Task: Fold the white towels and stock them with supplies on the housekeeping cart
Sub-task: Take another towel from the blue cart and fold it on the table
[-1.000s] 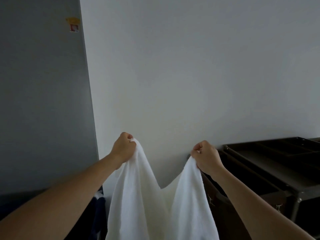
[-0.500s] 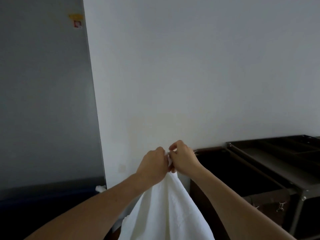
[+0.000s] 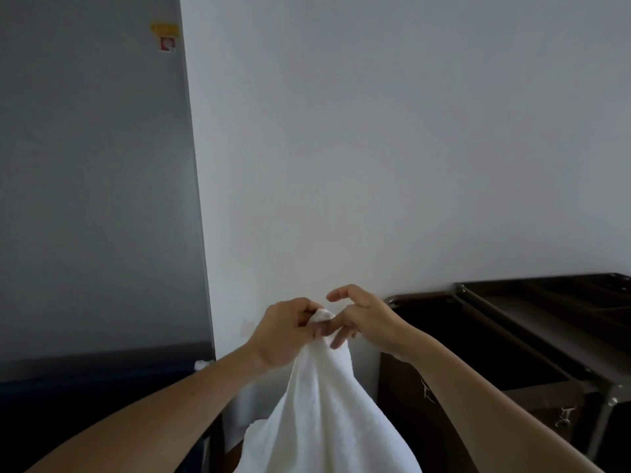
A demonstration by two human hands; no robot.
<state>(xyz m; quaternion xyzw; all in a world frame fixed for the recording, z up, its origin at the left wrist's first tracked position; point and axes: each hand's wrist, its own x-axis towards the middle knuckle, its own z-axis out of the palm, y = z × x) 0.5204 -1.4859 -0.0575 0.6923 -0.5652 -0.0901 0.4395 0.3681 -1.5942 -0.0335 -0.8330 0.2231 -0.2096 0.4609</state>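
From the head camera, the left hand [image 3: 286, 331] is clenched around the gathered top of a white towel [image 3: 327, 414], which hangs straight down from that fist between the two forearms. The right hand [image 3: 362, 319] sits just beside it with fingers spread loose; its lower fingertips touch the bunched cloth but are not closed on it. To the right, against the pale wall [image 3: 375, 148], stands the dark housekeeping cart [image 3: 532, 322], well apart from the towel.
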